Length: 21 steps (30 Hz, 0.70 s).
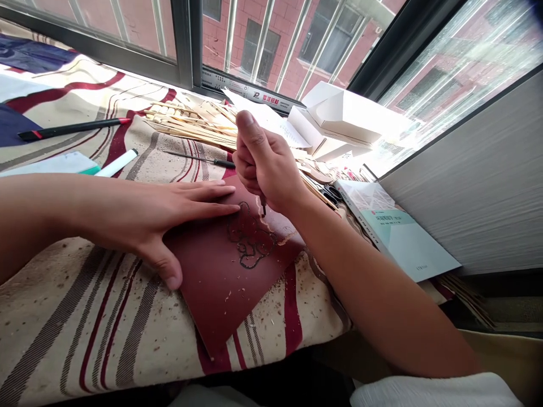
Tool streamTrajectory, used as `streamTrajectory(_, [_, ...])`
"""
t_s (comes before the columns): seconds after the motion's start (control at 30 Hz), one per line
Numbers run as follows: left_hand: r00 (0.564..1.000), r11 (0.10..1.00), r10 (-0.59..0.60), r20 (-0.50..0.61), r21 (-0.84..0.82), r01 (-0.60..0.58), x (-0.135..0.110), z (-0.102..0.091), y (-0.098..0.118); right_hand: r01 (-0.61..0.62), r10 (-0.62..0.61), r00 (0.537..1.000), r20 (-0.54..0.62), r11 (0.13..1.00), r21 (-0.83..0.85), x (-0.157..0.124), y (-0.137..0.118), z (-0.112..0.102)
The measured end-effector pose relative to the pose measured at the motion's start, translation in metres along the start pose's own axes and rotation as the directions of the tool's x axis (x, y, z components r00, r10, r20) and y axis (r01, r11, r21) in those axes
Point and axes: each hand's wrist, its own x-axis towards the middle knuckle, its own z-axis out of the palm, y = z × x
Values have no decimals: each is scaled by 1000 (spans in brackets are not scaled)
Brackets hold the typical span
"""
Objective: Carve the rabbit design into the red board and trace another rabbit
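Beside a dark-framed window, with pale bars and a reddish building beyond the glass, at a table under a striped cloth speckled with crumbs and shavings. Bent to close work on a dark red sheet, laid aslant near the front edge of the table, one corner toward the camera. Pressed across the left part of the sheet, palm down: the left hand, fingers stretched out, thumb at the edge, grasping nothing. Clenched thumb-up around a narrow tool: the right hand, with most of the tool hidden inside the fist and its dark tip down at the sheet. Beside that tip, a pale, ragged line; just left of it, a black outline drawing. Behind the sheet, a thin-shafted tool with a dark handle and a heap of flat wooden strips. Off to the left, a black pen and a white marker. Past the right forearm, dark-handled scissors, a pale book and, near the window, a white box.
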Motion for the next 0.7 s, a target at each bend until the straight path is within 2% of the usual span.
streamTrajectory(0.13, [999, 999, -28, 35, 39, 27, 1, -1, 4, -27, 26, 995, -97, 1000, -5, 10, 11, 1])
streamTrajectory(0.23, [1000, 999, -23, 11, 37, 23, 4, 0, 7, -108, 104, 990, -91, 993, -44, 13, 14, 2])
streamTrajectory(0.33, [998, 998, -48, 32, 37, 47, 5, -1, 10, -192, 191, 978, -78, 981, 3, 14, 12, 0])
streamTrajectory(0.4, [997, 998, -63, 38, 31, 62, 4, -2, 12, -276, 284, 953, -109, 958, 80, 16, 11, -4])
streamTrajectory(0.47, [998, 998, -62, 22, 16, 62, 4, -2, 13, -346, 372, 906, -200, 925, 157, 19, 11, -9])
streamTrajectory(0.57, [998, 998, -60, 4, 2, 60, 4, -2, 14, -343, 404, 850, -339, 912, 226, 20, 13, -14])
streamTrajectory(0.63, [998, 998, -70, 11, 8, 70, 5, -1, 13, -309, 372, 878, -300, 921, 238, 18, 13, -15])
streamTrajectory(0.7, [996, 996, -85, 23, 17, 85, 6, -2, 13, -265, 302, 944, -132, 934, 239, 12, 10, -16])
